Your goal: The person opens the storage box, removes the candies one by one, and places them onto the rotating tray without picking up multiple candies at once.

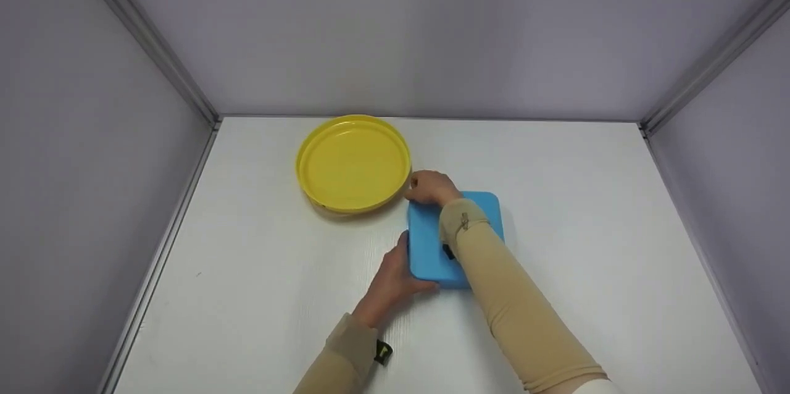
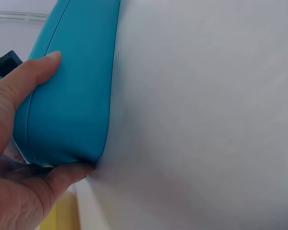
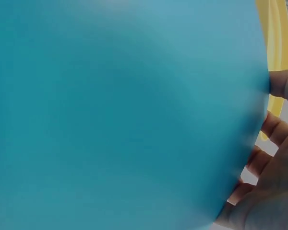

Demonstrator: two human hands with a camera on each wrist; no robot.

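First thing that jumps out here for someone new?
The blue case in the middle of the white table, gripped at two corners: the left hand at its near-left corner, the right hand at its far-left one. Just behind and left of it lies a round yellow plate, close to the right hand's fingers.

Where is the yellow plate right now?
In the head view the yellow plate sits on the white table, far left of middle, just beside the blue box that both hands hold.

No legible text, label, brand, number or sign on any surface in these views.
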